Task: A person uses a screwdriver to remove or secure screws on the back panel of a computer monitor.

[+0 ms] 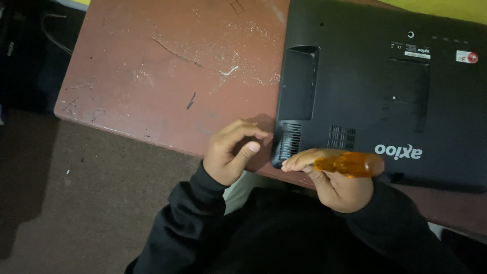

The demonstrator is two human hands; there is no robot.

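A black laptop (385,96) lies upside down on a scratched reddish-brown table (167,66), its underside with vent grilles facing up. My right hand (337,187) grips a screwdriver with a clear orange handle (350,164), held level over the laptop's near edge, its tip pointing left toward the corner vent (290,141). The shaft is hidden by my fingers. My left hand (231,152) hovers just left of that corner, fingers curled with thumb and forefinger close together; whether something small sits between them is unclear. Both arms wear black sleeves.
The table's near edge runs diagonally from upper left to lower right. White scuffs and crumbs mark the tabletop behind my left hand. Brown floor lies to the left and dark objects stand at the far left. A yellow surface shows at the top right.
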